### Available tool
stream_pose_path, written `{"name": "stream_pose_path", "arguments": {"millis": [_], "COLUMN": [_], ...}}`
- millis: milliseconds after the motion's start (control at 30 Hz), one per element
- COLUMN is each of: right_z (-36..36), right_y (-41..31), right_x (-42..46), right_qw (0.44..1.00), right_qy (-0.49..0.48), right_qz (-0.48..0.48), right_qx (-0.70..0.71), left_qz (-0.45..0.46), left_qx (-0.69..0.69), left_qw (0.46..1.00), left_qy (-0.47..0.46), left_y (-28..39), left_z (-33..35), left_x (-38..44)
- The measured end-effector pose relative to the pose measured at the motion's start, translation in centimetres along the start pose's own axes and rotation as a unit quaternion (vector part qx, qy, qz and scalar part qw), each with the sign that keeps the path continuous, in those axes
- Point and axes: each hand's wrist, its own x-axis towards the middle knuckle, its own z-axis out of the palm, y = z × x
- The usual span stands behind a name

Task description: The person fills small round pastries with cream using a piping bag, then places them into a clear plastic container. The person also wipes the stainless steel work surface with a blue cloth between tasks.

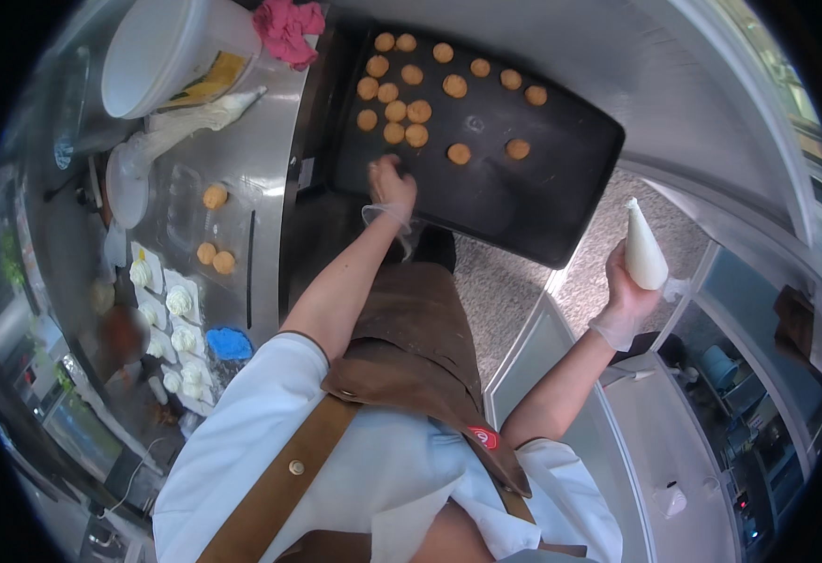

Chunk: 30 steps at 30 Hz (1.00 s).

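Note:
My right hand [625, 285], in a clear plastic glove, holds a piping bag [641, 253] filled with white cream. The bag's tip points away from me, with a little cream showing there. My left hand [391, 188], also gloved, is at the near left edge of a dark baking tray [523, 200]. Its fingers are curled, and I cannot tell whether they grip the rim or hold anything. Round golden-brown baked pieces [411, 74] lie on the tray, mostly crowded in its far left part. Two of them, a nearer piece [459, 153] and another [518, 148], sit apart.
On the steel counter [270, 162] at left are a white bucket [150, 63], a pink cloth [288, 32], another piping bag [200, 119], a clear plastic container [189, 232] near three baked pieces, piped cream swirls [179, 301] and a blue cloth [229, 343]. Glass-panelled doors [544, 352] stand at right.

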Motion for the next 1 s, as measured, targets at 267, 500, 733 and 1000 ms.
{"name": "stream_pose_path", "arguments": {"millis": [267,500,733,1000], "right_z": [-5.7,-4.3,-6.3,-4.0], "right_y": [2.7,3.4,2.0,2.8], "right_x": [4.8,5.7,7.2,4.7], "right_qw": [0.989,0.989,0.985,0.984], "right_qy": [0.063,0.141,0.160,0.138], "right_qz": [0.099,0.036,0.015,-0.025], "right_qx": [0.086,-0.011,-0.062,-0.112], "left_qz": [0.019,0.085,0.191,0.153], "left_qx": [0.149,0.181,0.069,-0.072], "left_qw": [0.988,0.980,0.968,0.979], "left_qy": [-0.031,-0.019,-0.146,-0.114], "left_y": [-3.1,-1.0,4.5,6.7], "left_z": [-0.5,-0.1,5.2,7.7], "left_x": [0.3,0.4,0.6,1.0]}}
